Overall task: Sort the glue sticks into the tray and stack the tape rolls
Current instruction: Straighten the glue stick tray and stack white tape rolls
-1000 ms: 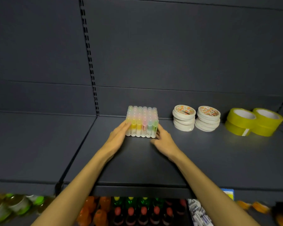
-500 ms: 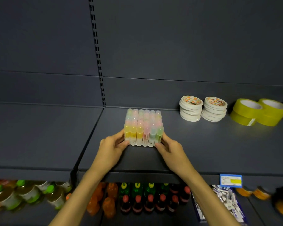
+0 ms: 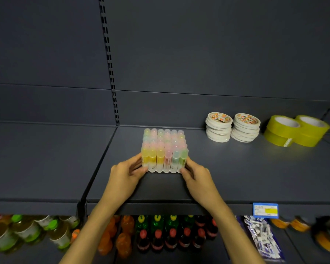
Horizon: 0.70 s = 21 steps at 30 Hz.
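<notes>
Fingers of the left hand (image 3: 125,173) and right hand (image 3: 195,173) press inward on the block of glue sticks (image 3: 164,150), gripping its sides, standing mid-shelf (image 3: 236,172). Tape rolls (image 3: 232,127) sit at two o'clock against dark back panels (image 3: 198,54).

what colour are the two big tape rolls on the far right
Yellow, with white inner cores. The tape rolls show clearly in the head view, at the far right of the shelf.
</notes>
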Tool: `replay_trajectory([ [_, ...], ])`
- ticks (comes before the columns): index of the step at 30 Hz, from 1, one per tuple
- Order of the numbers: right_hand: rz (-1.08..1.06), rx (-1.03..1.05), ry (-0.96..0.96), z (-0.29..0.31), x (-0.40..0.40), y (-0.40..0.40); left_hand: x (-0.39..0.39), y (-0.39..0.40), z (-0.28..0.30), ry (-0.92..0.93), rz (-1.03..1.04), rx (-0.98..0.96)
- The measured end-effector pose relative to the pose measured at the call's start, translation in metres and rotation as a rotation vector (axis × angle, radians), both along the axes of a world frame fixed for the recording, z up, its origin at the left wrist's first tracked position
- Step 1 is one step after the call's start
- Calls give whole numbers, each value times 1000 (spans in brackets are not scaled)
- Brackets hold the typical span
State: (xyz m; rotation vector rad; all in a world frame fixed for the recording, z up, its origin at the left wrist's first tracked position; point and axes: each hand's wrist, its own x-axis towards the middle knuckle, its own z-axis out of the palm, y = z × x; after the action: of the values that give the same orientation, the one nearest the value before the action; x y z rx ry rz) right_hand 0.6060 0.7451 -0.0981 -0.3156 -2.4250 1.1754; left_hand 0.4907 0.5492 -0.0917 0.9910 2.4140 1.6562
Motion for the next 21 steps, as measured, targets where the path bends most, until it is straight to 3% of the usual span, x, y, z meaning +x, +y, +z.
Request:
replay_trajectory([
  [6, -6, -24, 8, 2, 2, -2, 1, 1, 0, -70, 18, 35],
  [16, -20, -285, 28, 3, 3, 5, 2, -1, 3, -109, 73, 128],
  [19, -38, -269, 18, 5, 8, 15, 4, -4, 10, -30, 95, 105],
  [21, -53, -239, 20, 11, 14, 28, 5, -1, 21, 128, 153, 70],
])
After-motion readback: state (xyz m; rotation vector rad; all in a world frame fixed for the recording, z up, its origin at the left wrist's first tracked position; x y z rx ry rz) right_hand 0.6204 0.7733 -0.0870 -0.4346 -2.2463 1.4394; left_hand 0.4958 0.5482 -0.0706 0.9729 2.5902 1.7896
